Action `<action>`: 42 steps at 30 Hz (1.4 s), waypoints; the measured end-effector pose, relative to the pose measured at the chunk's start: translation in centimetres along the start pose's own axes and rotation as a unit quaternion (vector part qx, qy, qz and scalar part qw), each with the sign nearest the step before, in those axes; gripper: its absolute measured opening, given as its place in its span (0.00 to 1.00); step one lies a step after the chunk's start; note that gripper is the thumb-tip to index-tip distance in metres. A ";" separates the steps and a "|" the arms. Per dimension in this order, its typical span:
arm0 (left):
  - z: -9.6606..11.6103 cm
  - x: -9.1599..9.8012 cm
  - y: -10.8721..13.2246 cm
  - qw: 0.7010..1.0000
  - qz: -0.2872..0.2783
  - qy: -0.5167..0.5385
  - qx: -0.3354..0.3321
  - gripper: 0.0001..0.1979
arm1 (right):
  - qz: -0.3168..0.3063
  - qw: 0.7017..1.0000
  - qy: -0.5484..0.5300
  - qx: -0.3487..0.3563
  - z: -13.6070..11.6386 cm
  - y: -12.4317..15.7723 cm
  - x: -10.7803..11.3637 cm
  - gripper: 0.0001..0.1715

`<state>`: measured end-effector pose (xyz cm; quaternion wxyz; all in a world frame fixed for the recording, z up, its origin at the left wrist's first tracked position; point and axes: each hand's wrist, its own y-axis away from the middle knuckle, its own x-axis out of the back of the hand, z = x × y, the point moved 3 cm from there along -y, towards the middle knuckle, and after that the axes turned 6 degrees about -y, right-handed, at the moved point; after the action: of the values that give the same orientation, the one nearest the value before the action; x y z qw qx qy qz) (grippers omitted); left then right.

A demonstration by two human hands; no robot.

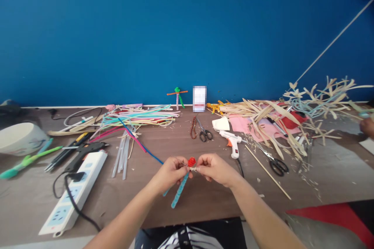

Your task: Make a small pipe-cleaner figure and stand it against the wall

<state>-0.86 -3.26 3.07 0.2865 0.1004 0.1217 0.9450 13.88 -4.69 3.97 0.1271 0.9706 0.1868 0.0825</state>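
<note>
In the head view, taking the space between the hands as the centre of the dial, both hands work close together at the front of the table. The left hand (176, 169) is curled, thumb and fingertips pinched on the small piece in progress; the right hand (212, 168) faces it, likewise drawn in, its thumb and forefinger pinching a short pale strip (193, 169) at the piece's near side. A red knob (191, 162) sits between the fingertips at twelve o'clock, and fuzzy blue strips (179, 192) hang toward seven. A dark blue stem (140, 140) reaches from behind the left hand toward ten; whether that hand grips it I cannot tell. Clear sticks (124, 155) lie at nine, a white power strip (74, 194) farther off between eight and nine, and a bundle of pastel stems (140, 116) at ten. A small green-topped figure (177, 95) stands by the wall just short of twelve. Brown beads (193, 127) rest at twelve, black-handled scissors (205, 135) at one, a white glue gun (233, 142) at two, and a thin stick (268, 172) at three.
</note>
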 end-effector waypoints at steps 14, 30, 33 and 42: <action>0.3 -0.3 -0.7 0.988 0.140 -0.040 -0.051 0.07 | 0.185 0.820 0.471 0.268 -1.7 2.8 -2.9 0.10; -0.6 0.0 -1.4 0.922 0.203 0.323 0.059 0.10 | 0.230 0.820 0.442 0.283 0.3 2.9 -1.8 0.16; -0.7 0.4 -1.5 0.919 0.201 0.336 0.054 0.10 | 0.246 0.837 0.411 0.264 0.2 2.7 -1.1 0.16; -0.6 2.8 -1.0 0.930 0.186 0.313 0.039 0.09 | 0.282 0.942 0.123 0.137 1.8 1.4 3.6 0.13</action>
<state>-2.81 -0.96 2.56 0.0487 -0.1686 0.2214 0.9592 18.01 -4.94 2.99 -0.0595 0.9740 -0.0707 0.2070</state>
